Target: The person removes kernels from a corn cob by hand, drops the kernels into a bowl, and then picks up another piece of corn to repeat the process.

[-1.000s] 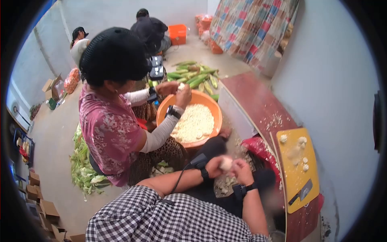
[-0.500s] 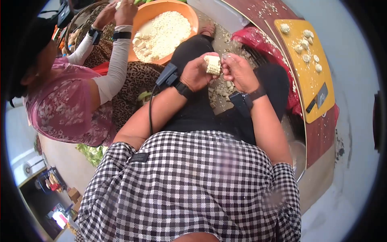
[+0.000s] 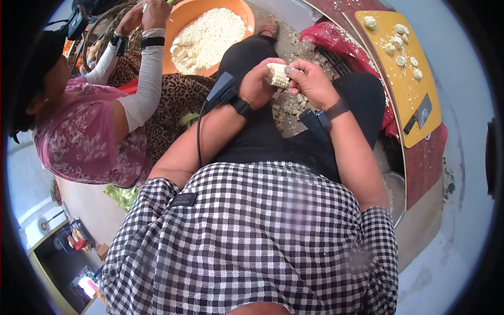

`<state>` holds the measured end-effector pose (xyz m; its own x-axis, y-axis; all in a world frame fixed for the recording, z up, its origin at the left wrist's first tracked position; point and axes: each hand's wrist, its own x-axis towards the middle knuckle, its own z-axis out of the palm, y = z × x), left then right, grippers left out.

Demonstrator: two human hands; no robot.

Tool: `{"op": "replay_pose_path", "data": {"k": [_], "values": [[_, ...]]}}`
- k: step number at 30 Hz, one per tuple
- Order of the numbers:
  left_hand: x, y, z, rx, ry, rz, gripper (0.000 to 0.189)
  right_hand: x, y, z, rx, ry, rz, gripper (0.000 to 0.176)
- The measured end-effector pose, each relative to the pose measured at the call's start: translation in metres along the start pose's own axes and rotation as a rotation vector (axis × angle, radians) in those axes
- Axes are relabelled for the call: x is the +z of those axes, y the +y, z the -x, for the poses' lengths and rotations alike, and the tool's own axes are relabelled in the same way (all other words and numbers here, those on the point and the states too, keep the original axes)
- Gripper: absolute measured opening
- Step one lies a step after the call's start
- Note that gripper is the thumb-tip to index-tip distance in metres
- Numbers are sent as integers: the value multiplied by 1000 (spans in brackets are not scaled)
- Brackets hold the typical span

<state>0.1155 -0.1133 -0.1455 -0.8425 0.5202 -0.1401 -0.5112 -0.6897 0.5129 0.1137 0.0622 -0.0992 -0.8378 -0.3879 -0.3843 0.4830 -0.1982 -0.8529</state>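
Observation:
A short piece of pale corn cob (image 3: 278, 75) is held up between my hands over my lap. My left hand (image 3: 255, 84) is wrapped round its left side. My right hand (image 3: 314, 83) has its thumb and fingers pressed against the cob's right edge; whether it grips kernels there is too small to tell. Beyond my left hand stands an orange basin (image 3: 249, 16) with loose pale kernels (image 3: 215, 34) and some cob pieces in it.
A co-worker (image 3: 94, 126) sits at the left, hands raised near a basket. On the right, a yellow cutting board (image 3: 388, 89) bears cob pieces and a knife (image 3: 424, 111). A red mesh bag (image 3: 336, 42) lies beside it. Scraps litter the floor.
My right hand has come in against the cob, its thumb now on the edge. The cob has turned slightly. The whole view has shifted a little.

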Motion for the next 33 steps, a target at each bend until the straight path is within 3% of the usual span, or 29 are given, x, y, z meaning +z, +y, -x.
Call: {"op": "replay_pose_path", "data": {"k": [6, 15, 20, 26, 33], "values": [[-3, 2, 2, 2, -26, 48, 36, 3, 1, 1, -21, -60, -152, 17], [-2, 3, 5, 10, -37, 43, 42, 2, 1, 6, -159, -73, 110, 12], [-5, 3, 4, 1, -45, 39, 39, 1, -1, 9, -144, -44, 112, 12], [12, 5, 5, 6, 110, -3, 29, 2, 1, 9, -140, 1, 106, 14], [9, 6, 5, -6, 79, -1, 30, 2, 6, 7, -97, -43, -50, 17]]}}
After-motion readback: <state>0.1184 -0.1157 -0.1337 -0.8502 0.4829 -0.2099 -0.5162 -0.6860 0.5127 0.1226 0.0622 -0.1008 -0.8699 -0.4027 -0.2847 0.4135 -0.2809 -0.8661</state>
